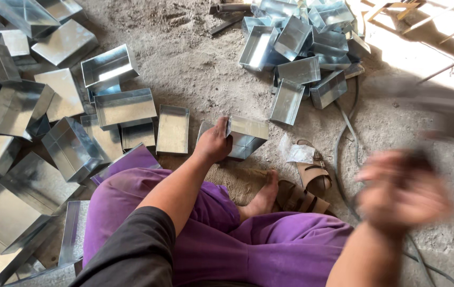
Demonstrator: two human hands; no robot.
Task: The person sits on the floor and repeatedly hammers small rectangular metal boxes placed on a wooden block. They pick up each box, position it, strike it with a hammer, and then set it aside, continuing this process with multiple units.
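I sit on a dirt floor in purple trousers. My left hand [215,142] grips the near edge of a shiny sheet-metal box [245,137] that rests tilted on the ground in front of my bare foot [263,197]. My right hand [402,192] is raised at the right, blurred by motion, with its fingers closed around a dark handle; a long blurred dark tool [439,109] stretches up and to the right of it. The tool's head cannot be made out.
Many metal boxes lie heaped at the left [70,146] and another pile at the top centre [301,48]. A flat tray [173,129] sits left of the held box. A brown sandal [312,178], crumpled plastic [297,153] and a grey cable [344,133] lie at the right.
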